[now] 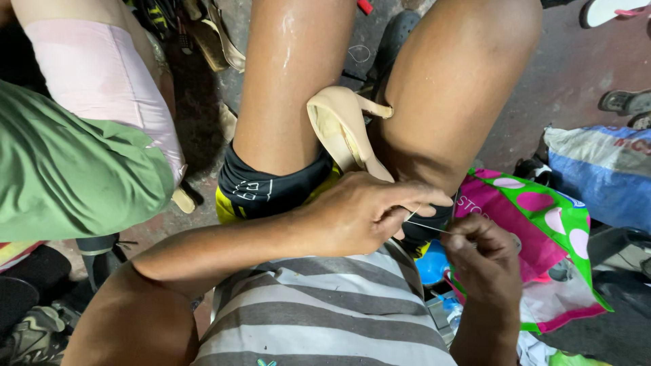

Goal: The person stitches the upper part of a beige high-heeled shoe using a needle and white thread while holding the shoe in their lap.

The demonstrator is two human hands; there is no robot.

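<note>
A beige high-heeled shoe is wedged between my knees, heel pointing right. My left hand rests against the shoe's near end, thumb and fingers pinched on a thin thread. Close to the right, my right hand pinches the other end of that thread, pulled taut between both hands. Whether a needle is on the thread cannot be made out.
Another person in a green top and pink shorts sits at the left. A pink and green dotted bag lies at the right, a blue sack behind it. Worn shoes lie on the concrete floor beyond my knees.
</note>
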